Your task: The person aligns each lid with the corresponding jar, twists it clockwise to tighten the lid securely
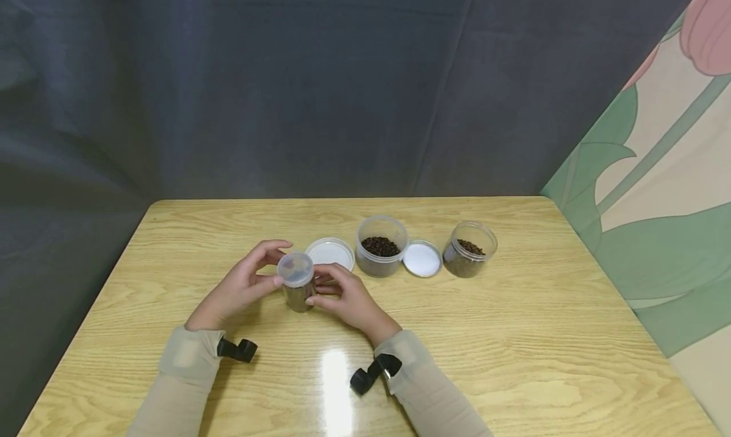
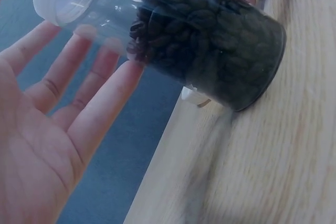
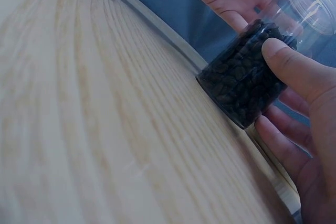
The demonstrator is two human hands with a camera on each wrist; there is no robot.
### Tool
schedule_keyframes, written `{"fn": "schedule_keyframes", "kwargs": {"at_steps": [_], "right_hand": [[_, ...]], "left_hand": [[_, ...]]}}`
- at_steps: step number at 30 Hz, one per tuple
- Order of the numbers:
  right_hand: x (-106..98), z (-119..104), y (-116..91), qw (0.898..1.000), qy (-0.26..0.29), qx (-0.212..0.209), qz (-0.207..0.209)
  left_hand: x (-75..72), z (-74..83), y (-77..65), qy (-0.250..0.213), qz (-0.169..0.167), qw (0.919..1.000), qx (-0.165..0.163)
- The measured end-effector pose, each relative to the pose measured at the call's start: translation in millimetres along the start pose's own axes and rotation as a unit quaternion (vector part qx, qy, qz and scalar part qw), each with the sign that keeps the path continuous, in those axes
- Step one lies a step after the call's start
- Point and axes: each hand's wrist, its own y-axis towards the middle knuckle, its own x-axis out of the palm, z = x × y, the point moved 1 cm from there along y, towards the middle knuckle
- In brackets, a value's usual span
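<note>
A clear jar of coffee beans (image 1: 298,296) with a translucent lid (image 1: 295,269) stands on the table between both hands. My right hand (image 1: 349,297) grips its side, the thumb in front and the fingers behind; the right wrist view shows dark beans (image 3: 239,74) filling the lower part. My left hand (image 1: 242,288) is spread around the lid's left side. Its thumb tip is at the lid's edge, and its fingers (image 2: 107,98) reach out rather straight beside the jar; whether they press on it I cannot tell.
Behind the hands lie a round white lid (image 1: 331,252) and, farther right, a smaller white lid (image 1: 422,259). An uncovered tub with dark beans (image 1: 381,247) stands between them. At the right is another uncovered jar, part full of brown grains (image 1: 470,250). A dark curtain (image 1: 342,94) hangs behind the table.
</note>
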Motion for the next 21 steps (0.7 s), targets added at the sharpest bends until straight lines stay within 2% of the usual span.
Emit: {"fn": "schedule_keyframes", "kwargs": {"at_steps": [10, 21], "right_hand": [[0.6, 2.3, -0.1, 1.0, 0.004, -0.002, 0.001], [0.3, 3.5, 0.3, 1.0, 0.001, -0.006, 0.001]], "left_hand": [[3.0, 1.4, 0.3, -0.004, 0.023, 0.9994, -0.027], [3.0, 1.0, 1.2, -0.009, 0.02, 0.9995, -0.021]]}}
